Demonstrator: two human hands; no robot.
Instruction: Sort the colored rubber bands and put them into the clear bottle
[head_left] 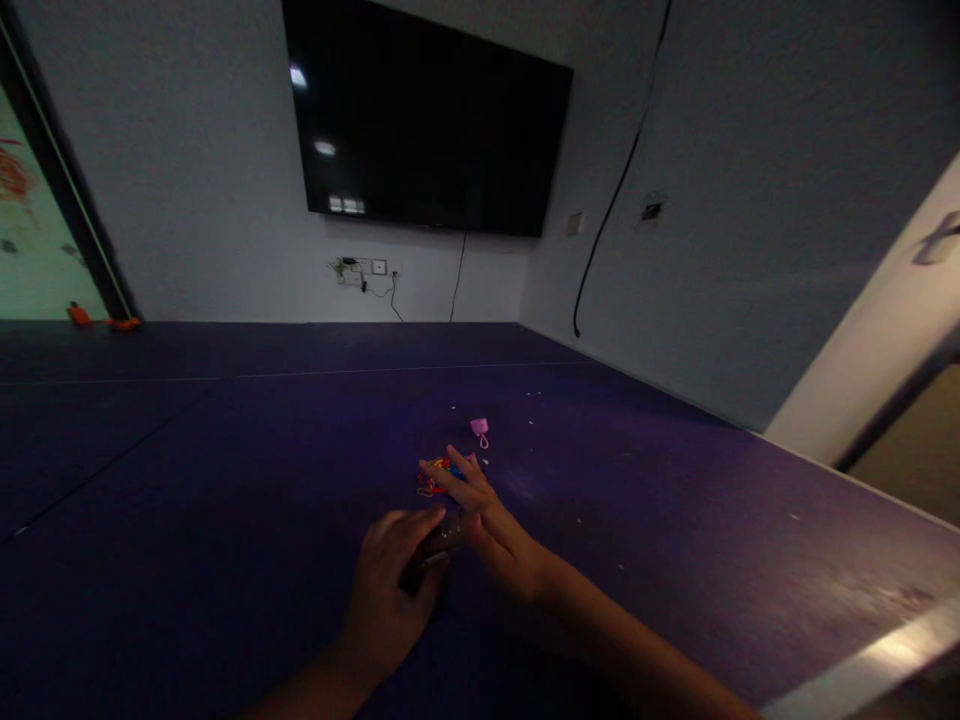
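Observation:
My left hand (385, 585) is closed around a small container with a clear, shiny end (448, 534); its lower part looks dark and lies partly behind the fingers. My right hand (504, 535) reaches forward with fingers stretched out, just beside the container. Under and beyond its fingertips lies a small heap of colourful clip-like loops (430, 488), in red, yellow and blue. The fingers cover part of that heap, and I cannot tell whether they touch it. Slightly farther away a small pink object with a loop (480, 430) rests on the purple floor (300, 450).
White specks dot the floor near the heap. A large black television (435, 120) hangs on the far wall, with sockets and cables (367, 270) below. A black cable (611, 210) hangs down the right wall. Orange objects (79, 314) stand at the far left.

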